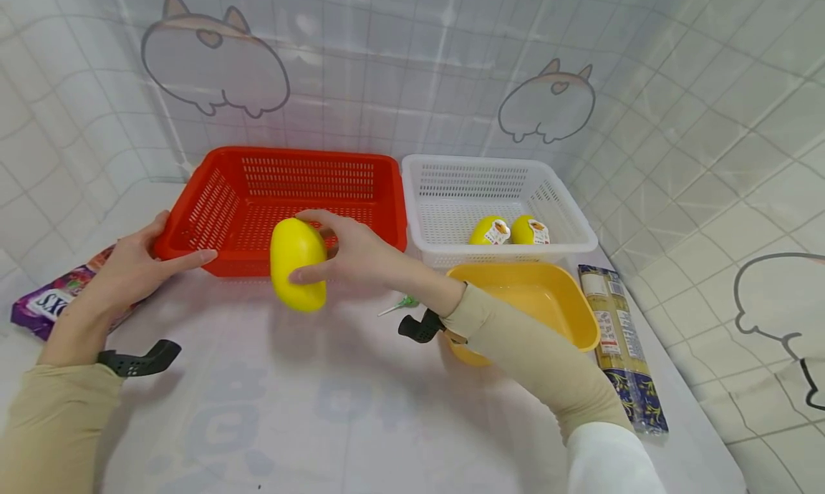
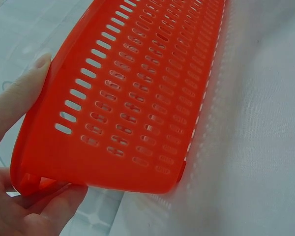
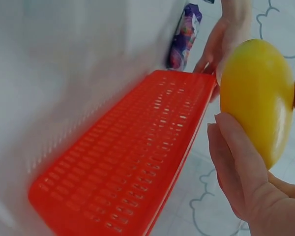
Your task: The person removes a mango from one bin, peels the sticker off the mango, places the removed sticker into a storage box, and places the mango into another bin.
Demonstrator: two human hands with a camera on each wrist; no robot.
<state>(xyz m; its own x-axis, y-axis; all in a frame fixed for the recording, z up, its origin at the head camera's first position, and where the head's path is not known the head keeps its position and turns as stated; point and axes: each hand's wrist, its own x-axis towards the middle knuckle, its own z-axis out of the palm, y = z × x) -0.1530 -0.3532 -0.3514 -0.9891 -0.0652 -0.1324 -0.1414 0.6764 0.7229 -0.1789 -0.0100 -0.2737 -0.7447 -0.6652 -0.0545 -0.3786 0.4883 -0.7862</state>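
Note:
My right hand [image 1: 357, 254] grips a smooth yellow mango [image 1: 298, 265] between thumb and fingers, in front of the red plastic basket [image 1: 309, 154]. In the right wrist view the mango [image 3: 258, 98] looks oval and shiny, with the fingers around its sides. My left hand [image 1: 132, 265] holds the basket's near left corner. In the left wrist view, the fingers [image 2: 64, 206] of that hand curl around the rim of the red basket [image 2: 123, 98]. Two more yellow mangoes, one here [image 1: 488, 230], both with white stickers, lie in the white basket [image 1: 499, 250].
A yellow tub [image 1: 554, 279] stands in front of the white basket, partly behind my right forearm. To its right lies a long clear packet [image 1: 621, 344]. A purple bag [image 1: 58, 297] is beside my left hand. A small green-headed stick [image 1: 406, 303] lies near the middle.

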